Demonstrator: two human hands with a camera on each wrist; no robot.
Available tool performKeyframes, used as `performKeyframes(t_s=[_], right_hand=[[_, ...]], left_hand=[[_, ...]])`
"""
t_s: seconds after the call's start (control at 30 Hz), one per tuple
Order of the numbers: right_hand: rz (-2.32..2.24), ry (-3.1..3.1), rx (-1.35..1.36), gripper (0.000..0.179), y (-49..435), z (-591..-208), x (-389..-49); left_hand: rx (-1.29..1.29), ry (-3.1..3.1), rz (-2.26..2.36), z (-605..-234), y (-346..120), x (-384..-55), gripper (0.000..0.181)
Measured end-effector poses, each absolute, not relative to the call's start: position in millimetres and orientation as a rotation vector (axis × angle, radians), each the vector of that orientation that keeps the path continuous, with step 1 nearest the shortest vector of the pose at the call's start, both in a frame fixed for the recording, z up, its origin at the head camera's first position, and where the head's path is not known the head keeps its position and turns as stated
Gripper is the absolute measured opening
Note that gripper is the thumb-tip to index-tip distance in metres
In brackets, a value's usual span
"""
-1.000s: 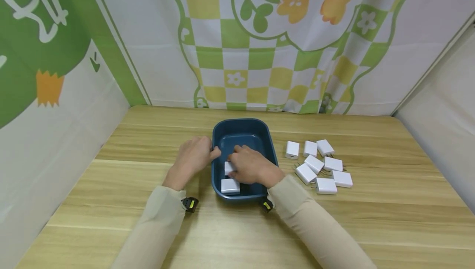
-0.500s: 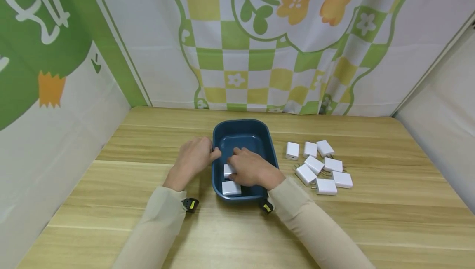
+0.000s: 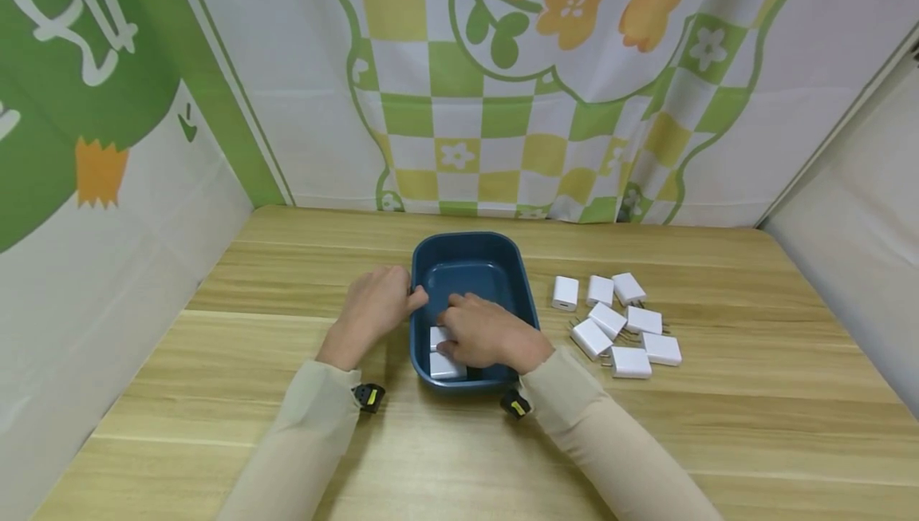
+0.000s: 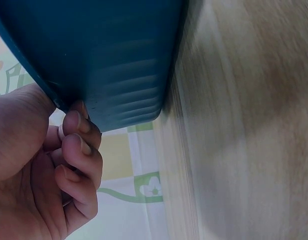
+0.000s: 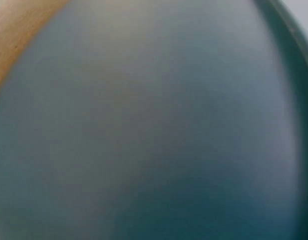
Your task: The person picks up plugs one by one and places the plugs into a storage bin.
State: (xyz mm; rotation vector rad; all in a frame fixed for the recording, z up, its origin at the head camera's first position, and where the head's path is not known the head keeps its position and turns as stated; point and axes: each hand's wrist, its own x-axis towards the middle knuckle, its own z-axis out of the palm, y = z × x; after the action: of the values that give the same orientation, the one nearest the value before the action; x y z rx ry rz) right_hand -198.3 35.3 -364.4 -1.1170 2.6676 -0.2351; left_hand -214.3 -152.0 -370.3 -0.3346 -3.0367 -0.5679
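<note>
A dark blue plastic bin (image 3: 470, 282) stands on the table. My left hand (image 3: 376, 301) grips its left rim; in the left wrist view, thumb and curled fingers (image 4: 76, 155) of that hand pinch the edge of the bin. Inside, my right hand (image 3: 490, 333) pinches a white charger plug (image 3: 439, 336) close to the bin floor. Just in front of it, at the near left corner, lies a second white charger plug (image 3: 447, 367), and the two appear side by side. The right wrist view is mostly filled by the blurred bin wall (image 5: 193, 125), hiding the fingertips.
Right of the bin, several white charger plugs (image 3: 591, 338) lie loosely grouped on the wooden table (image 3: 431, 457), some with prongs showing. One charger plug (image 3: 565, 293) sits nearer the bin. A patterned curtain (image 3: 502, 146) hangs behind the table's far edge.
My right hand has moved slightly nearer with the charger plug, closing the gap to the one at the near corner. My left hand has stayed on the rim.
</note>
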Motion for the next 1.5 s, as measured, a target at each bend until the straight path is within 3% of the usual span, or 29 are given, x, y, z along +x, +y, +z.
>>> performKeyframes(t_s=[0.83, 1.5], right_hand=[[-0.265, 2.735, -1.126, 0.041, 55.4, -349.5, -182.3], [-0.515, 2.821, -1.049, 0.039, 99.2, -341.9, -180.8]], left_hand=[[-0.319, -3.054, -0.545, -372.2, -151.1, -213.8, 0.039], [-0.306, -3.044, -0.558, -371.6, -150.9, -214.8, 0.041]])
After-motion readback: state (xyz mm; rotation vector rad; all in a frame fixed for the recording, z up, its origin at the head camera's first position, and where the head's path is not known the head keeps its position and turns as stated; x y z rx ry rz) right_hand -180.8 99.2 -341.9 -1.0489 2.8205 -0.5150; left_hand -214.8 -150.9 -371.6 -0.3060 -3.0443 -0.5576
